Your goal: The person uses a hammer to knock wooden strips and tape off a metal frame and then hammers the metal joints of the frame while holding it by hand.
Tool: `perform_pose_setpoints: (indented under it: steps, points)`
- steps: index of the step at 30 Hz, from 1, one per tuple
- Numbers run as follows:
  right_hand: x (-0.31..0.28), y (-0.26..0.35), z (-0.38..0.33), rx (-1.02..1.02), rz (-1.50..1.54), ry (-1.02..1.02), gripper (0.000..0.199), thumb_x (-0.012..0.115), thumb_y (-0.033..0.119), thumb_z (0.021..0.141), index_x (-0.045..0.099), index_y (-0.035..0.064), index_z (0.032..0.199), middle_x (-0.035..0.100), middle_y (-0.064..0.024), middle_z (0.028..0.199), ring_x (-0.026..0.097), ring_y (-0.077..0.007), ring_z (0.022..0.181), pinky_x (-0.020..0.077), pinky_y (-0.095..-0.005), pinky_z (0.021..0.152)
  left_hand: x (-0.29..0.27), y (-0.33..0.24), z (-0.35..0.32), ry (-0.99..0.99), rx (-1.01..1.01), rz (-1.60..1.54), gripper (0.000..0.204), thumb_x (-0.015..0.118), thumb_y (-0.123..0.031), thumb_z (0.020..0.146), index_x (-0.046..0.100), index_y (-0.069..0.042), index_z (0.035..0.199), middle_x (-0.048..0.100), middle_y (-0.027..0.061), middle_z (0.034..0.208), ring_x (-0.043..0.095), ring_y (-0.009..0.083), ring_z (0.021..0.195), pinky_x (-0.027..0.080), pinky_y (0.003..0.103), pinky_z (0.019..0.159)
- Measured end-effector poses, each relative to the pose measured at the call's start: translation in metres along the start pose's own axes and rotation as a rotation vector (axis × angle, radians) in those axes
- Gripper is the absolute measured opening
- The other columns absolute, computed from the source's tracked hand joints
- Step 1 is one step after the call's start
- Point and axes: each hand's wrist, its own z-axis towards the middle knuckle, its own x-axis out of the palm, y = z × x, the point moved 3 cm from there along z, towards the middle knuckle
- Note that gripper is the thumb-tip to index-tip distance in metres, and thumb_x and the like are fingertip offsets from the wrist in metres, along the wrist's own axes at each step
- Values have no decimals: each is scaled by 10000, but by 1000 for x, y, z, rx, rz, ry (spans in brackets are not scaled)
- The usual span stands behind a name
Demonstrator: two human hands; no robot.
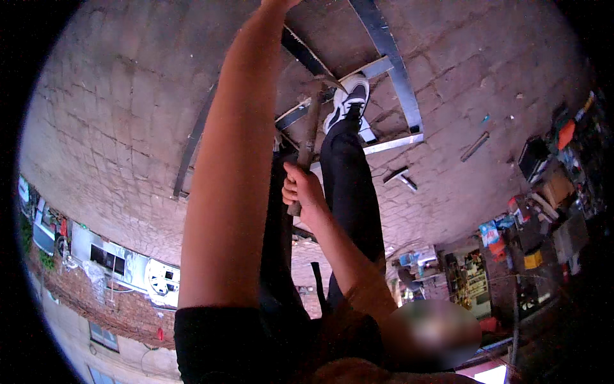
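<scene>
My right hand (303, 193) is closed around the lower part of a hammer's wooden handle (309, 134). The hammer's metal head (325, 82) is above, close to a white and dark sneaker (350, 102) on my foot. That shoe stands among the flat dark metal bars of a frame (393, 64) lying on the floor. My left arm reaches far forward, and my left hand (280, 2) is mostly cut off by the top edge, so its fingers and anything in them are hidden.
On the paved floor (121, 121), a T-shaped metal piece (401, 178) and a short bar (475, 146) lie right of the frame. Another long dark bar (193, 144) lies left of it. Boxes, tools and clutter (556, 192) crowd the far right. A brick wall (115, 297) stands lower left.
</scene>
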Motion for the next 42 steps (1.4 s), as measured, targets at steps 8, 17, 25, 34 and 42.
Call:
perform_pose_setpoints:
  steps: [8, 17, 25, 34, 42]
  points:
    - [8, -18, 5, -170, 92, -33, 349, 565, 278, 843, 347, 159, 599, 283, 49, 490, 282, -73, 376, 238, -244, 388, -29, -25, -50, -31, -15, 69, 501, 753, -392, 576, 642, -7, 877, 632, 206, 910, 598, 350, 892, 475, 418, 752]
    - [5, -18, -1, -319, -40, -108, 373, 580, 285, 830, 351, 147, 570, 297, 38, 447, 271, -94, 325, 236, -277, 358, -63, -28, -104, -193, 186, -102, 549, 762, -395, 584, 619, 1, 938, 648, 164, 859, 616, 324, 861, 477, 393, 736]
    - [23, 41, -31, -889, 239, 40, 331, 525, 226, 861, 372, 125, 586, 305, 13, 461, 272, -97, 358, 232, -258, 365, -68, -21, -62, 36, 418, -505, 563, 592, -499, 803, 593, -4, 1072, 584, 131, 1042, 509, 217, 1032, 402, 341, 868]
    - [90, -17, 179, -487, -77, -57, 289, 630, 242, 793, 369, 133, 736, 321, 42, 487, 303, -82, 351, 239, -244, 341, -80, -28, -71, 285, -21, -53, 638, 560, -575, 783, 609, 18, 1013, 605, 170, 1038, 565, 272, 987, 435, 384, 782]
    - [32, -28, 87, -654, 236, -11, 297, 620, 280, 816, 421, 155, 634, 343, 43, 494, 316, -89, 358, 240, -256, 358, -107, -15, -120, 188, 391, -215, 548, 628, -481, 771, 610, 34, 956, 630, 152, 810, 598, 244, 781, 450, 383, 697]
